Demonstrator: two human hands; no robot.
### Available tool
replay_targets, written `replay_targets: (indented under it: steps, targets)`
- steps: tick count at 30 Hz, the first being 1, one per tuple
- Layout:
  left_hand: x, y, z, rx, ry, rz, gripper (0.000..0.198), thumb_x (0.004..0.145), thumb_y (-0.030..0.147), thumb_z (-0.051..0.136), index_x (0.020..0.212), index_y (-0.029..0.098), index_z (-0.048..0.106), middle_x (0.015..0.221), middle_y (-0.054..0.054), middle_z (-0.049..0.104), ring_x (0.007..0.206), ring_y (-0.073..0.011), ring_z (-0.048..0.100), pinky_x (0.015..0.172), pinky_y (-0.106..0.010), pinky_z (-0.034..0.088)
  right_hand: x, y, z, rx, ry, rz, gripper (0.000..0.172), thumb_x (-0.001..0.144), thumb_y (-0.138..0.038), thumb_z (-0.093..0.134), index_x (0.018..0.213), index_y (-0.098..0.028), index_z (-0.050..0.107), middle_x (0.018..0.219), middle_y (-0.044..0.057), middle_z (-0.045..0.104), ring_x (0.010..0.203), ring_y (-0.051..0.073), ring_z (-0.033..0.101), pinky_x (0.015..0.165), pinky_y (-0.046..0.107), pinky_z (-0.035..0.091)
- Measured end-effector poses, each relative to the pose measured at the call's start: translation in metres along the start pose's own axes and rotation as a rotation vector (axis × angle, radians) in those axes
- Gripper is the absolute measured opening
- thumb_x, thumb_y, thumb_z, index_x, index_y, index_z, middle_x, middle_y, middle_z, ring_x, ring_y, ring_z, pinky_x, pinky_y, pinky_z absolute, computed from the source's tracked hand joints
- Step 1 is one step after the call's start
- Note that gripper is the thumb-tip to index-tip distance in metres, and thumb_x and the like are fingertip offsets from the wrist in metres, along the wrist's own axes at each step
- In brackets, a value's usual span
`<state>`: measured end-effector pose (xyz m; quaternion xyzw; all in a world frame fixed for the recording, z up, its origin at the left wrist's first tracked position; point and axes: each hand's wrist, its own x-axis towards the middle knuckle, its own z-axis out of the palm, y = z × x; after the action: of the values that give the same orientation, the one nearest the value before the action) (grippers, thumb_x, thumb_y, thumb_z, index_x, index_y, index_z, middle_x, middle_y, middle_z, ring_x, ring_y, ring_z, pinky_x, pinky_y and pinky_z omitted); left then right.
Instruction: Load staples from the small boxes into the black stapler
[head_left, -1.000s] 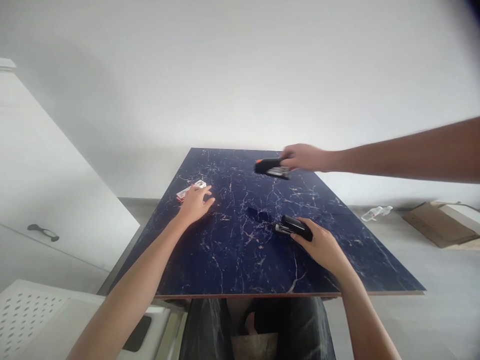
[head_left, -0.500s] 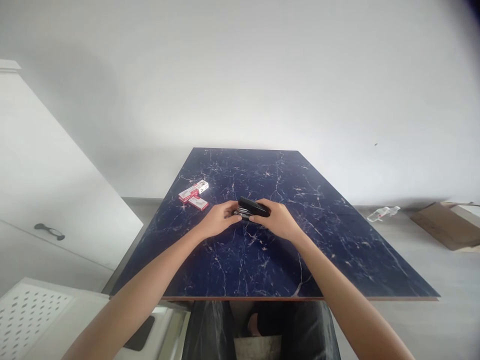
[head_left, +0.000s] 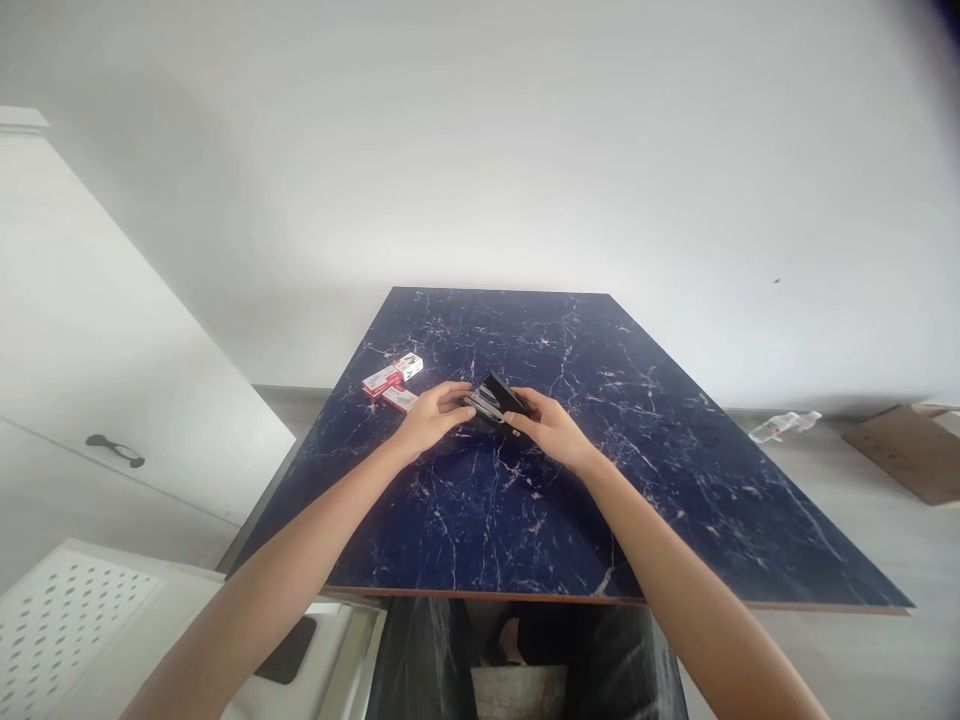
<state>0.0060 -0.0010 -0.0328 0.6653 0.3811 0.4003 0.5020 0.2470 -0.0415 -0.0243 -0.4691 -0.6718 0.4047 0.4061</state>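
Observation:
A black stapler is held above the middle of the blue marbled table, its top arm tilted up from the base so that the metal inside shows. My right hand is closed round its right end, thumb on the near side. At its left end, my left hand pinches the tip between thumb and fingers. Left of that hand lie small red-and-white boxes, one partly covered by the hand. Whether the stapler's base touches the table I cannot tell.
Right of the table, a clear plastic bottle and an open cardboard box lie on the floor. A white cabinet stands at the left, a white perforated surface at the lower left. Behind the table rises a wall.
The stapler has turned in my hands, and its top arm stands wider from the base, with more metal showing. My left hand now overlaps the nearer small box. The view has shifted slightly.

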Motion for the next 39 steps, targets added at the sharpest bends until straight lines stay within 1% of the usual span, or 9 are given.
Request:
replay_targets:
  steps: [4,11,16,21,26,30,33,36,39]
  targets:
    - [0.004,-0.008,-0.006,0.066,0.102,0.03,0.045,0.087,0.035,0.072,0.128,0.022,0.061,0.134,-0.012,0.065,0.109,-0.0259,0.071,0.098,-0.046,0.057,0.014,0.001,0.012,0.168,0.044,0.095,0.038,0.087,-0.03,0.064,0.124,-0.022,0.064,0.122,0.007,0.072,0.11,0.024,0.067,0.101,0.041,0.051]
    - [0.011,-0.016,-0.013,0.099,0.311,-0.037,0.053,0.09,0.026,0.063,0.142,0.022,0.051,0.148,-0.014,0.055,0.118,-0.0263,0.067,0.097,-0.041,0.057,0.058,-0.008,0.043,0.321,0.11,0.273,0.035,0.088,-0.025,0.056,0.121,-0.017,0.066,0.108,0.01,0.075,0.094,0.025,0.072,0.082,0.038,0.059]
    - [0.012,-0.011,-0.01,0.119,0.232,-0.028,0.051,0.09,0.023,0.061,0.14,0.02,0.054,0.145,-0.013,0.058,0.131,-0.0259,0.059,0.106,-0.04,0.051,0.073,-0.001,0.079,0.185,0.284,0.244,0.049,0.091,-0.033,0.056,0.138,-0.019,0.051,0.112,0.012,0.074,0.098,0.024,0.072,0.085,0.04,0.059]
    - [0.005,-0.004,-0.009,0.38,0.161,0.083,0.043,0.087,0.022,0.063,0.13,0.021,0.062,0.125,-0.009,0.071,0.115,-0.0275,0.066,0.101,-0.042,0.052,0.066,0.004,0.1,0.247,0.285,0.16,0.044,0.093,-0.026,0.05,0.137,-0.023,0.049,0.127,0.013,0.068,0.113,0.023,0.067,0.096,0.043,0.056]
    - [0.003,0.003,-0.019,0.73,0.156,0.218,0.04,0.082,0.017,0.068,0.122,0.021,0.067,0.11,-0.009,0.074,0.106,-0.0308,0.067,0.097,-0.046,0.05,0.059,0.005,0.088,0.347,0.145,0.167,0.037,0.09,-0.017,0.046,0.123,-0.022,0.059,0.134,0.012,0.064,0.115,0.023,0.066,0.096,0.041,0.057]
    - [0.008,-0.002,-0.036,0.748,0.177,0.208,0.05,0.081,0.021,0.075,0.13,0.021,0.065,0.122,-0.01,0.071,0.109,-0.0298,0.067,0.098,-0.044,0.05,0.059,0.011,0.063,-0.016,0.313,0.1,0.036,0.087,-0.02,0.051,0.122,-0.021,0.06,0.123,0.011,0.067,0.105,0.024,0.068,0.097,0.046,0.056]
    - [0.011,-0.005,-0.049,0.744,0.198,0.165,0.054,0.081,0.024,0.077,0.133,0.023,0.065,0.125,-0.01,0.071,0.113,-0.0299,0.067,0.102,-0.044,0.049,0.06,0.016,0.049,-0.227,0.36,0.022,0.051,0.085,-0.025,0.056,0.136,-0.021,0.053,0.134,0.014,0.061,0.109,0.027,0.066,0.099,0.048,0.054]
    - [0.012,-0.006,-0.059,0.759,0.191,0.149,0.051,0.083,0.027,0.076,0.133,0.027,0.066,0.126,-0.008,0.072,0.115,-0.0298,0.067,0.103,-0.044,0.049,0.064,0.021,0.046,-0.283,0.29,-0.038,0.065,0.085,-0.026,0.058,0.148,-0.023,0.043,0.147,0.014,0.052,0.124,0.03,0.059,0.101,0.047,0.053]
    - [0.013,-0.007,-0.066,0.766,0.168,0.187,0.048,0.085,0.027,0.073,0.133,0.028,0.067,0.128,-0.006,0.071,0.116,-0.028,0.067,0.104,-0.043,0.049,0.068,0.025,0.05,-0.361,0.208,-0.118,0.072,0.085,-0.025,0.057,0.154,-0.022,0.036,0.153,0.012,0.046,0.138,0.031,0.047,0.114,0.05,0.041]
